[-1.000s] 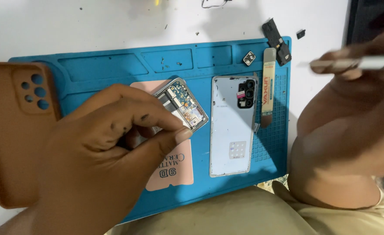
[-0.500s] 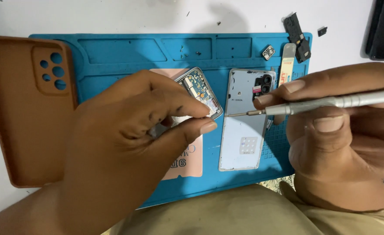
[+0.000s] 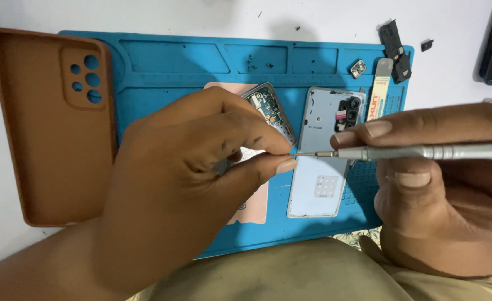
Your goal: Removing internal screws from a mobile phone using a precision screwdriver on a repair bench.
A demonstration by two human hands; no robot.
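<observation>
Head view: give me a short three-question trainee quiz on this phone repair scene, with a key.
1. True or false: the right hand holds a screwdriver.
2. Which lies left of the blue mat? A) brown case B) back cover C) pry tool
3. What does the left hand grip?

Key
1. True; its tip points at the left-hand fingers.
2. A.
3. The opened phone, circuit board showing.
</observation>
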